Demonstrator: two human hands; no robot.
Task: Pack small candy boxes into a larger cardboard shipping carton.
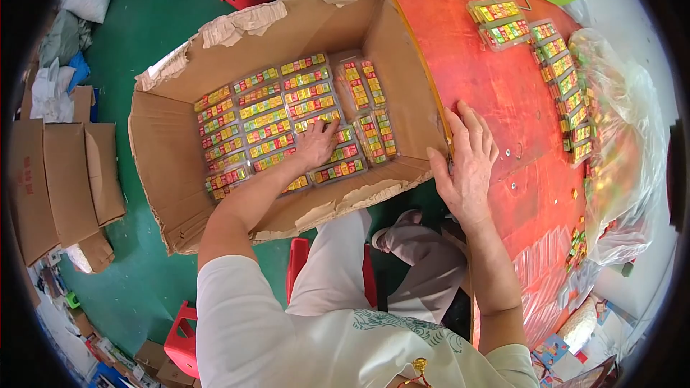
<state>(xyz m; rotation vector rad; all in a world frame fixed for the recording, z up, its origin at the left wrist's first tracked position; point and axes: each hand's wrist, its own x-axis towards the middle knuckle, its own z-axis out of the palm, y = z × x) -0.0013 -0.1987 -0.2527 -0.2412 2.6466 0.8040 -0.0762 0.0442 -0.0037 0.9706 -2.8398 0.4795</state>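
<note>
My left hand [317, 145] reaches down into a large cardboard box [162, 126]. Its fingers are apart, and the fingertips touch the clear plastic trays of small, colourful pieces [266, 129] in red, yellow and green. These trays lie in rows across the bottom of the box. Part of the tray under the left hand and forearm is hidden. My right hand [467, 165] lies over the near edge of the red table [532, 129], beside the box wall. The fingers there are stretched out and the thumb stands apart; nothing shows in it.
More filled trays [568, 90] stand along the table's far side, next to a large clear plastic bag [622, 151]. Empty clear trays [539, 273] and loose pieces lie nearer. Folded cartons [68, 179] and red stools [183, 341] stand on the green floor.
</note>
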